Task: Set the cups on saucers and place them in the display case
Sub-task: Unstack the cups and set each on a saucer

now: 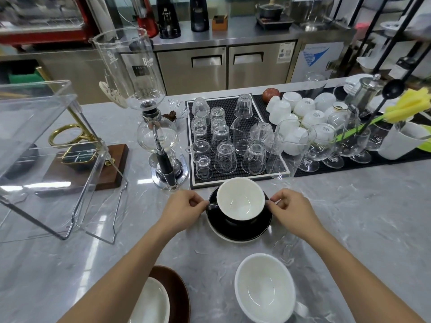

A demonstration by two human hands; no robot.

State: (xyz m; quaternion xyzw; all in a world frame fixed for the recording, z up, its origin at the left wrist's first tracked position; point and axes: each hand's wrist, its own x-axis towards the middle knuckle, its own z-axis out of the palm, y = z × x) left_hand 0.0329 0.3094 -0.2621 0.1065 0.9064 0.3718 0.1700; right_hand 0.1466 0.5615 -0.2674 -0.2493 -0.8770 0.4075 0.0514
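Black ceramic cup with white interior [240,201] seated on round black saucer [240,229], mid-counter [349,217]; left hand [184,208] and right hand [291,206] pinching opposite saucer edges, grip closed; clear acrylic display case [46,148] lying leftward, nearer left hand

Both bare forearms reached forward from the near edge, converging toward the middle of the scene. The left hand [184,207] sat with knuckles up, fingers curled and thumb and fingertips pinched together toward the right. The right hand [290,206] mirrored it, knuckles up, fingers bent, its fingertips pinched toward the left.
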